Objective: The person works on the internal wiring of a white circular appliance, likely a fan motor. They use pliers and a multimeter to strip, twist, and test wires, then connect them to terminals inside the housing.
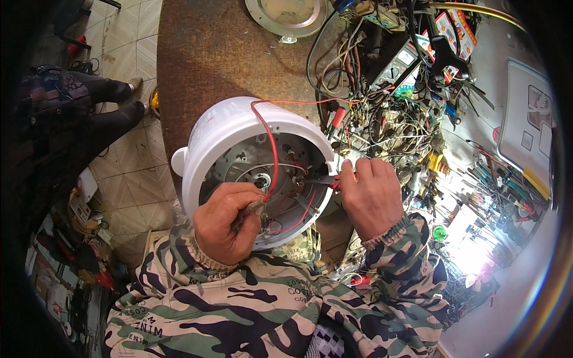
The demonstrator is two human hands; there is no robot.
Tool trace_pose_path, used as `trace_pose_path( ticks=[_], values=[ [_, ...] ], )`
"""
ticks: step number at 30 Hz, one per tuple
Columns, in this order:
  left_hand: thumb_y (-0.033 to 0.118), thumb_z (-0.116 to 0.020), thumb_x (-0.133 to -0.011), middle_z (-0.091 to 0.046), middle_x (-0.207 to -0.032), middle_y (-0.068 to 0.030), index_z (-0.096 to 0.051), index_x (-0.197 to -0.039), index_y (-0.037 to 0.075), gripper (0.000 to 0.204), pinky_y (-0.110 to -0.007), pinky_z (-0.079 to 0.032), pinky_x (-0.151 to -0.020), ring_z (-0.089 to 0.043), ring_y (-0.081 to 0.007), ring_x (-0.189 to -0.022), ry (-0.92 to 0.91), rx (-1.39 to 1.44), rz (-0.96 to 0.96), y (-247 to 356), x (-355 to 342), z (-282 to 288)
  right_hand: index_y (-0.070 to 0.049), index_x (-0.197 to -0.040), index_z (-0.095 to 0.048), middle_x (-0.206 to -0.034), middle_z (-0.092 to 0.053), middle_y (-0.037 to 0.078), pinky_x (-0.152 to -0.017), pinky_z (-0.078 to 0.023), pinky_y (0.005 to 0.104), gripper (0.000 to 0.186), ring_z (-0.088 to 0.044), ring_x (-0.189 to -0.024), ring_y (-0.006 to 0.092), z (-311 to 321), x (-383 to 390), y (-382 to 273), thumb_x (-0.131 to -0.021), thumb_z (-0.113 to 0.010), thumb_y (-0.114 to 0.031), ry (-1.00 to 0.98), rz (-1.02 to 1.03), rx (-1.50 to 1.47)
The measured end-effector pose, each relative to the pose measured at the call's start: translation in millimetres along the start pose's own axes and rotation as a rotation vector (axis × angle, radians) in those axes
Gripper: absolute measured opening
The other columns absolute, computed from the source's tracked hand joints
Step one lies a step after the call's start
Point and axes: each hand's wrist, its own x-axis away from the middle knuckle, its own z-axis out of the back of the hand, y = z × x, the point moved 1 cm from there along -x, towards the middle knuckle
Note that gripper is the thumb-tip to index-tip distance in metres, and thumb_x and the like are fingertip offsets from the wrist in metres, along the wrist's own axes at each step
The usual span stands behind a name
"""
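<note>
One white, round appliance shell [200, 149] sits at the edge of a brown table [203, 59] in the head view. Over its open end, the left hand [227, 224] pinches the end of a red wire [274, 143]. The right hand [373, 197] is closed round red-handled pliers [325, 180]; whether their tips grip anything is unclear. Slipping pliers could nick the thin wires [311, 206] inside; snagging could tug the red wire loose.

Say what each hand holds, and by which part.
Left hand: red lead, by its greyish end. Right hand: red-handled tool, by its handle.
</note>
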Motion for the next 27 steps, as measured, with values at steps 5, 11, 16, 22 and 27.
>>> trace_pose_path(
  ticks=[5,11,16,22,27],
  values=[
    [-0.009,-0.069,-0.081,-0.072,-0.1,-0.018,-0.067,-0.104,-0.002,0.024,-0.03,-0.055,-0.061,-0.07,-0.0235,-0.074,-0.021,0.014,0.006,1.4,-2.8,2.1,-0.003,-0.092,-0.063,-0.088,-0.059,0.012,-0.078,-0.049,0.0413,0.011,-0.06,-0.088,0.0294,0.9,2.5,1.1,-0.082,-0.064,-0.009,-0.087,-0.024,0.0],
    [-0.01,-0.069,-0.08,-0.072,-0.099,-0.0175,-0.067,-0.103,-0.001,0.024,-0.031,-0.055,-0.061,-0.07,-0.024,-0.074,-0.008,0.017,0.018,-0.1,-1.1,0.3,-0.005,-0.083,-0.063,-0.082,-0.058,0.01,-0.071,-0.045,0.0395,0.009,-0.058,-0.083,0.0263,-6.1,3.1,3.0,-0.082,-0.064,-0.014,-0.075,0.01,0.017],
    [-0.01,-0.069,-0.08,-0.072,-0.099,-0.0173,-0.067,-0.103,-0.001,0.025,-0.031,-0.056,-0.062,-0.07,-0.0245,-0.074,-0.007,0.016,0.005,-0.6,-1.2,0.2,-0.006,-0.085,-0.064,-0.084,-0.06,0.009,-0.073,-0.046,0.0396,0.009,-0.059,-0.084,0.0261,-5.4,2.1,10.2,-0.083,-0.064,-0.015,-0.115,0.046,-0.015],
    [-0.009,-0.069,-0.08,-0.071,-0.098,-0.0179,-0.066,-0.103,-0.002,0.024,-0.031,-0.056,-0.063,-0.071,-0.0257,-0.076,-0.029,0.016,0.002,-0.1,-3.2,2.5,-0.005,-0.087,-0.063,-0.084,-0.058,0.012,-0.076,-0.048,0.0425,0.007,-0.059,-0.084,0.031,-3.5,2.4,11.7,-0.082,-0.066,-0.009,-0.165,0.011,-0.101],
    [-0.009,-0.069,-0.08,-0.072,-0.099,-0.0179,-0.067,-0.103,-0.002,0.025,-0.031,-0.056,-0.063,-0.071,-0.0256,-0.077,0.009,-0.021,0.014,-0.2,1.1,-4.0,-0.007,-0.083,-0.063,-0.081,-0.06,0.009,-0.072,-0.048,0.0396,0.012,-0.06,-0.081,0.0265,-16.4,-2.8,19.9,-0.086,-0.065,-0.018,-0.105,0.105,-0.059]
  ],
)
